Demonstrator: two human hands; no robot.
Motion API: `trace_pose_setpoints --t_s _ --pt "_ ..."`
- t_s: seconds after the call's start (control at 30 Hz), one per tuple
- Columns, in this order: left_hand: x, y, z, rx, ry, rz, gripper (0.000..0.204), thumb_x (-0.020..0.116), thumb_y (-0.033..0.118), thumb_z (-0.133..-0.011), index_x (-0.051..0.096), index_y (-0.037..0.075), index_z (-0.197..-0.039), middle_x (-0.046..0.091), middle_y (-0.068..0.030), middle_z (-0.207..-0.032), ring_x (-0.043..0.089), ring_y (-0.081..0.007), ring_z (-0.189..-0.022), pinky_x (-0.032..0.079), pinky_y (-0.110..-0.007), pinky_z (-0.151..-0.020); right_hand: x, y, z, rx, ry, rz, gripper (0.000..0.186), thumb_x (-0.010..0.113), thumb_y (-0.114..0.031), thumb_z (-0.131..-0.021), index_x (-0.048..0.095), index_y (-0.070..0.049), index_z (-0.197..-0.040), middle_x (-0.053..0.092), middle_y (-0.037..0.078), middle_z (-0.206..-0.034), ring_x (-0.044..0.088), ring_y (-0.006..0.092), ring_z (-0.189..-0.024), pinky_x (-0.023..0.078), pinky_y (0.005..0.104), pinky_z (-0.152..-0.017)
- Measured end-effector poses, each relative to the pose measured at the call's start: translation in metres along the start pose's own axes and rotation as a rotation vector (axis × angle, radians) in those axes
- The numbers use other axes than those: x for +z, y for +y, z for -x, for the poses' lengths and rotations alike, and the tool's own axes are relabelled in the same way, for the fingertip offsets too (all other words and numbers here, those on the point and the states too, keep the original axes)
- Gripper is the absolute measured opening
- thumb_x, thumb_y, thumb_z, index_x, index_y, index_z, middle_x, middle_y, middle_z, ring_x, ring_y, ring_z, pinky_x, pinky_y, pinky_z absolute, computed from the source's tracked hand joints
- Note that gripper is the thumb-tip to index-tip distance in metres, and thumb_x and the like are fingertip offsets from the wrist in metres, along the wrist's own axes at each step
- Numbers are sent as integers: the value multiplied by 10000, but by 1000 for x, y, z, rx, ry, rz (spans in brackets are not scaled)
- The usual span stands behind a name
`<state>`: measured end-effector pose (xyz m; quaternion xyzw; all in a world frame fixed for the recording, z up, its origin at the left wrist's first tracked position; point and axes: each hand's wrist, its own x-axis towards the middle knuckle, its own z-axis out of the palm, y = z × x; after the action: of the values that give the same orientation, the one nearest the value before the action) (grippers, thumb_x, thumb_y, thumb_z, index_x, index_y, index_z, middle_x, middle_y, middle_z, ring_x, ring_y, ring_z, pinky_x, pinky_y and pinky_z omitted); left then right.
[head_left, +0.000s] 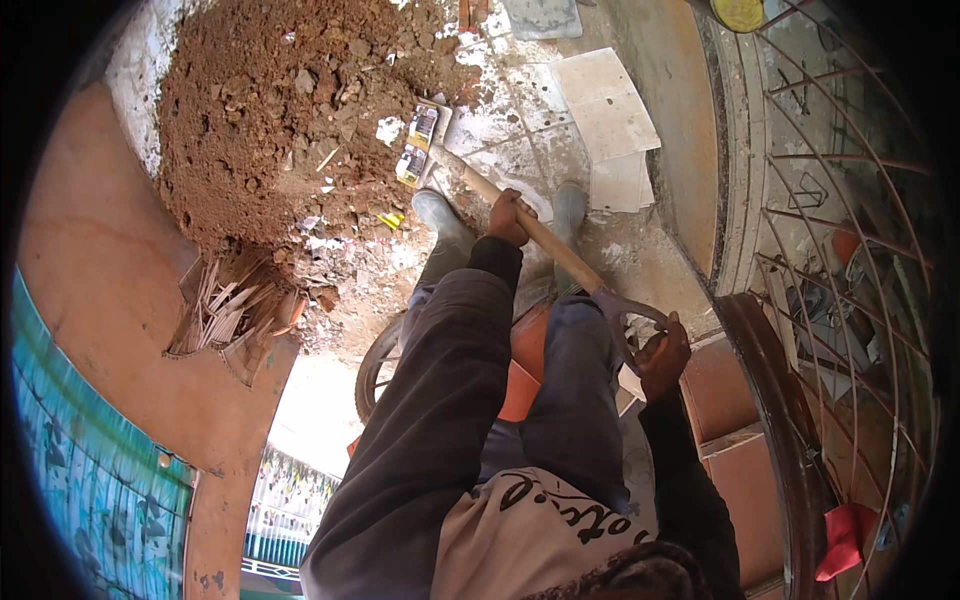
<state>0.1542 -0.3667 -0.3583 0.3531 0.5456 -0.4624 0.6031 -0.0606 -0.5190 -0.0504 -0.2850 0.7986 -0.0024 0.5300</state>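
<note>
My left hand (508,217) grips the wooden shaft (558,250) of a shovel held diagonally down across my legs. At its lower right end, my right hand (662,355) is closed on the dark D-shaped handle (627,312). The far end reaches the edge of a brown soil heap (260,110), where a small yellow, white and dark packet (414,150) lies on or against the pale blade (440,125); which, I cannot tell. My grey rubber boots (438,215) stand on either side of the shaft, on dusty, debris-strewn tiles.
Pale board sheets (610,105) lie at upper right. A rusty metal grille (840,300) fills the right side. An orange-brown panel (110,300) with a splintered hole (235,305) is at left. A wheel (372,382) and orange objects (522,395) sit beneath and behind my legs.
</note>
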Motion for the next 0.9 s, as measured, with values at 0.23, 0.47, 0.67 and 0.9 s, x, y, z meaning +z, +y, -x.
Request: trace_pose_setpoints --t_s 0.23,0.47,0.67,0.9 --pt "3 5 -1 41 33 12 76 560 140 -938 505 95 -909 447 -17 -698 485 -172 -607 501 -353 -593 11 7 -30 -72 0 -34 380 591 -419 -1001 503 -133 -767 412 2 -475 413 126 -348 360 287 -357" --pt "33 -45 55 118 -33 209 120 560 201 -958 531 92 -918 466 -15 -717 494 -170 -614 504 -349 -599 -48 -42 -35 -175 -70 -19 427 607 -436 -999 487 -129 -727 412 6 -472 400 121 -348 332 294 -337" --pt "40 -48 138 190 36 322 123 551 202 -954 523 96 -897 473 -9 -703 494 -165 -601 504 -345 -579 -77 -83 8 -145 -176 45 444 579 -495 -998 491 -137 -751 392 4 -475 392 151 -367 333 313 -357" --pt "28 -41 243 354 2 558 101 550 174 -932 511 106 -869 474 -12 -690 494 -173 -569 503 -346 -559 -83 -135 79 -247 -425 134 428 544 -514 -1006 512 -134 -812 431 -9 -546 419 125 -411 365 286 -385"
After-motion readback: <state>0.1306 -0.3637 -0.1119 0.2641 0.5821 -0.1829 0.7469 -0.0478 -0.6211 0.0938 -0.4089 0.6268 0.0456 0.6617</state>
